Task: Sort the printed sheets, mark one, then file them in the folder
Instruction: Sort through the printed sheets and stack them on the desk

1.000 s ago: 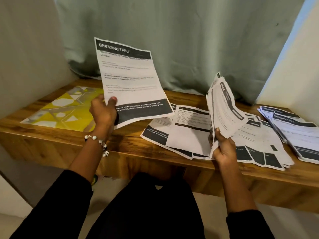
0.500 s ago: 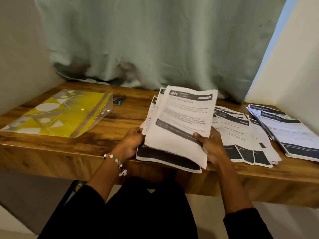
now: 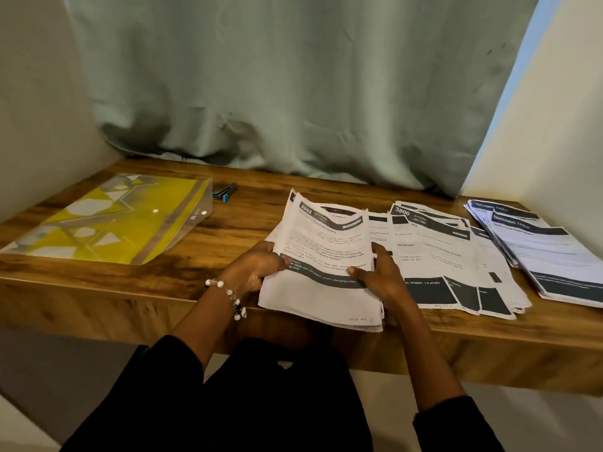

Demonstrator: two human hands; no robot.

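Since the earlier frame, both hands have lowered the bundle of sheets (image 3: 323, 256) toward the wooden desk (image 3: 228, 230). Left hand (image 3: 257, 269) grips its left edge, thumb on top; right hand (image 3: 378, 275) pinches the right edge. Spread sheets (image 3: 450, 256) lie just right; a third pile (image 3: 538, 249) beyond. Yellow folder (image 3: 111, 223) lies well left, what appear to be pens (image 3: 224, 192) beside it.

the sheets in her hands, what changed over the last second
The left hand no longer holds up a single sheet; it now grips the stack of sheets together with the right hand, lowered to the table edge. The folder, pens and other piles stayed put.
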